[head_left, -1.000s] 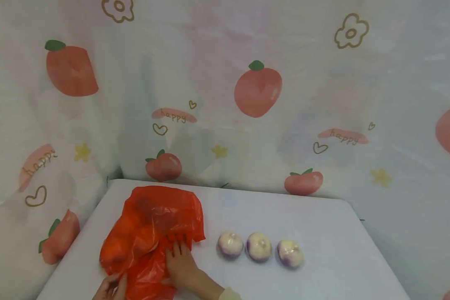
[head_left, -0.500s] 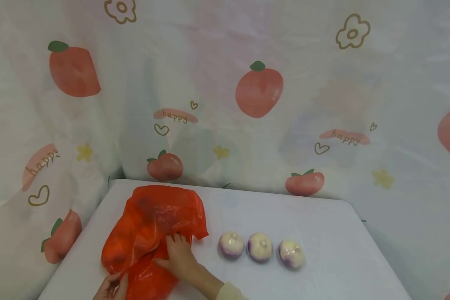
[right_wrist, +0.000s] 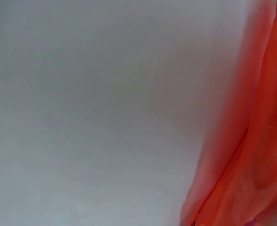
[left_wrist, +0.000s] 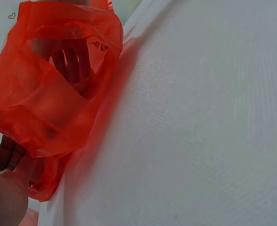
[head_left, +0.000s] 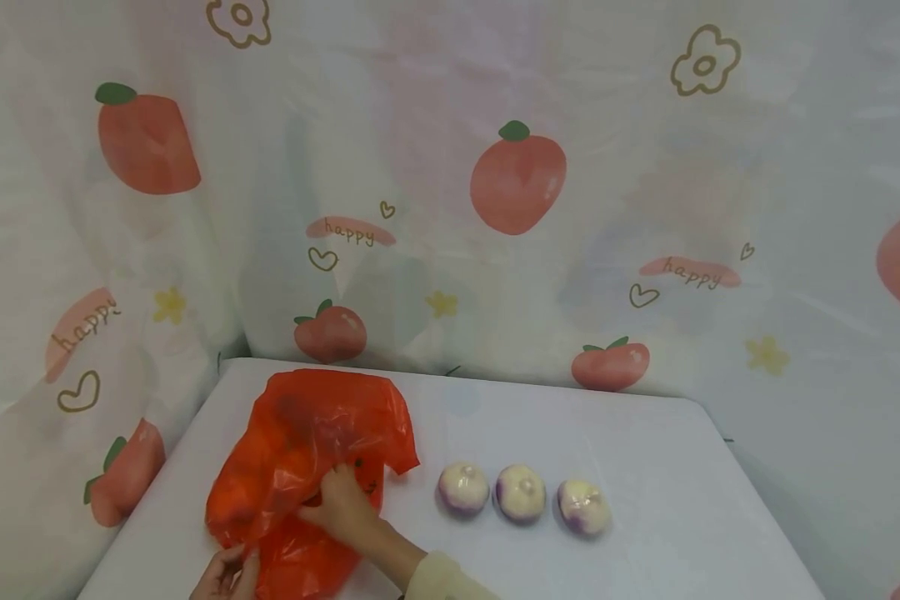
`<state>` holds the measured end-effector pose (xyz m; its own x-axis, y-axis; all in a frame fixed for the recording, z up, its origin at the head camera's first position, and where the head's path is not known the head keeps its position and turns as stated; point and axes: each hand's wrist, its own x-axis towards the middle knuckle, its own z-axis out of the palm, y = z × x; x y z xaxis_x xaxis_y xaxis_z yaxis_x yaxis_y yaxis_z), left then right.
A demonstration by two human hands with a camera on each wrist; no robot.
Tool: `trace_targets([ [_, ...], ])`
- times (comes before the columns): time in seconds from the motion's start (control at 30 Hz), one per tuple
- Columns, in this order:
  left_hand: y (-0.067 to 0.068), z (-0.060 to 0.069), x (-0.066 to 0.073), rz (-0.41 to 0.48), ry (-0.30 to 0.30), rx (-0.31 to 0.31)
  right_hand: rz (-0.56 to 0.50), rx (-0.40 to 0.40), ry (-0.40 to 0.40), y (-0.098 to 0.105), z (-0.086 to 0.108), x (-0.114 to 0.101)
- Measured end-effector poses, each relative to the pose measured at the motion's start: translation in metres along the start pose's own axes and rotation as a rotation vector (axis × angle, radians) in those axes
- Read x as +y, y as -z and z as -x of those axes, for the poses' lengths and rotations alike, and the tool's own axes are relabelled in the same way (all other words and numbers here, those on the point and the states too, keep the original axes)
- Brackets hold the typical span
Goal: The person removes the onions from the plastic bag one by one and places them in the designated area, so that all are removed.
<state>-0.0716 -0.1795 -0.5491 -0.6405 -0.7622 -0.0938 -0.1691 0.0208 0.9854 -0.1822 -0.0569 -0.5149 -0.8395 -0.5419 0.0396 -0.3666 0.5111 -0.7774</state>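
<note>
Bag, red and translucent, lies on the tabletop, left of three purple-white bulbs. We pinch its edge between the fingers of our left hand; our right hand enters its mouth, fingers slightly parted.

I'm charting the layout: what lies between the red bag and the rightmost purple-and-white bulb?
In the head view, the left bulb and the middle bulb sit on the white tabletop between the red bag and the rightmost bulb.
</note>
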Motion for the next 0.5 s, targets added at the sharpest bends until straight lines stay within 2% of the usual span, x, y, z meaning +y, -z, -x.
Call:
trace_targets([
  [0.17,0.0011,-0.0004,0.0006,0.023,0.008,0.006,-0.023,0.006,0.030,-0.0053,-0.0039,0.0009],
  [0.27,0.0018,0.0001,0.0003,0.044,0.016,-0.003,-0.036,0.031,0.092,-0.0065,-0.0053,0.0019],
  [0.4,0.0004,0.0017,0.0010,0.055,-0.009,0.014,-0.113,0.049,0.190,-0.0059,-0.0068,0.0018],
  [0.5,0.0002,0.0025,0.0034,0.049,-0.019,0.018,-0.125,0.051,0.241,-0.0057,-0.0086,0.0013],
])
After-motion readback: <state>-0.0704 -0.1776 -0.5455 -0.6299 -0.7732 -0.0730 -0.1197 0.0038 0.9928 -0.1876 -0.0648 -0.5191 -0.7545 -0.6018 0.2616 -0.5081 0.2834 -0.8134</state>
